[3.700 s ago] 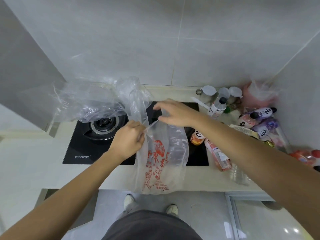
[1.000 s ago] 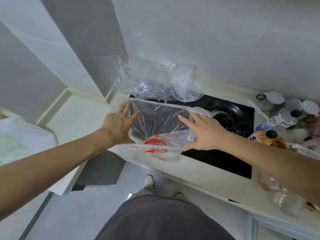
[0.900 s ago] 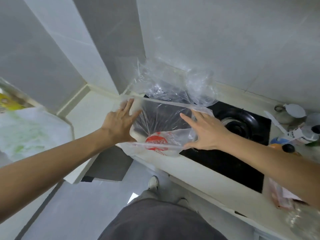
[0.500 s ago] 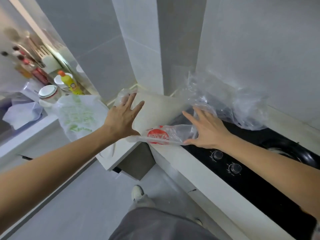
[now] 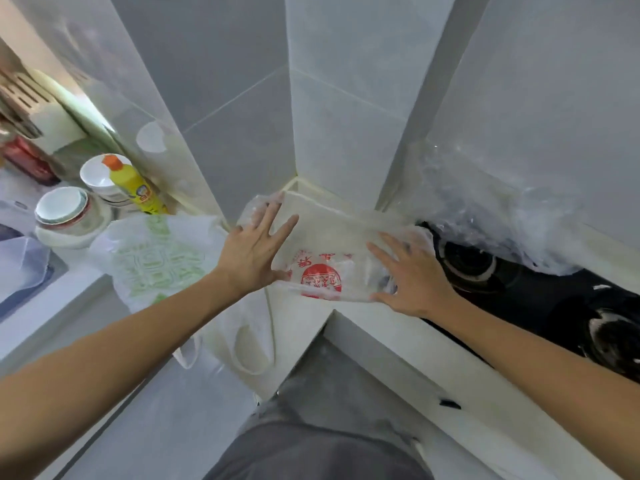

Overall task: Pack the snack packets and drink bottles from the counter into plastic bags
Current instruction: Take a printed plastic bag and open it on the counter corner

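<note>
The frame was bright and evenly lit, brightest at the upper left. Wall tiles [image 5: 242,81] showed soft glare. Wide-angle distortion bent the edges; motion blur smeared the left side and forearms. Shadows stayed faint.

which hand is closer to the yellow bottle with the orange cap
Left. The left hand lies flat on the red-print bag's left end, nearer the yellow bottle; the right hand presses the bag's far end by the stove.

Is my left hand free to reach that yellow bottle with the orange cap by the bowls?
Probably yes. The left hand lies flat and open on the red-printed bag, gripping nothing. The yellow bottle stands further left, with only the green-printed bag low between them.
</note>
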